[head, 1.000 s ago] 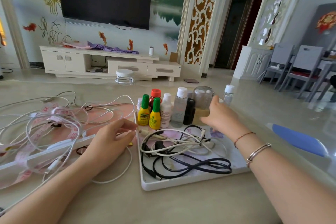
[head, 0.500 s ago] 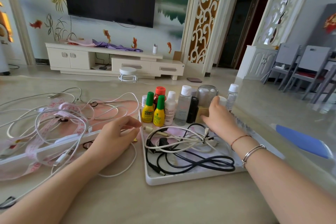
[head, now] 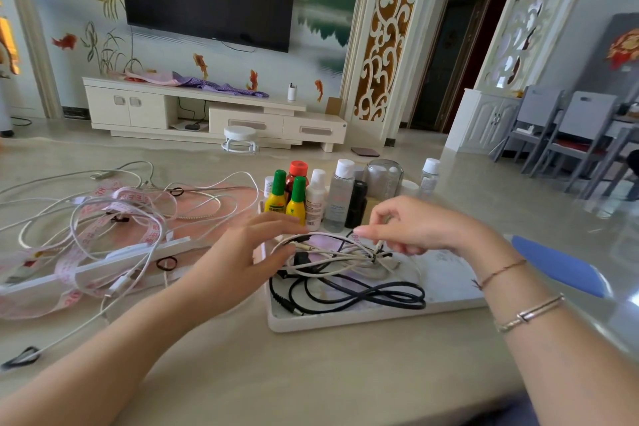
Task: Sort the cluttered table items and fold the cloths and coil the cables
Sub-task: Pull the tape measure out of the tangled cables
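Note:
A white tray holds a tangle of white cables and a black cable. Several small bottles and a glass jar stand along its far edge. My left hand hovers over the tray's left rim with its fingers spread, holding nothing. My right hand sits just above the white cables with its fingers curled; whether it grips a cable I cannot tell. To the left lie loose white cables, a pink measuring tape and a pink cloth.
A long white bar lies across the left tangle, with black hair ties beside it and another tie near the front left. A blue flat object lies right of the tray near the table's right edge.
My right hand left the glass jar and came back over the white cables. My left hand moved right from the table onto the tray's left rim and opened its fingers.

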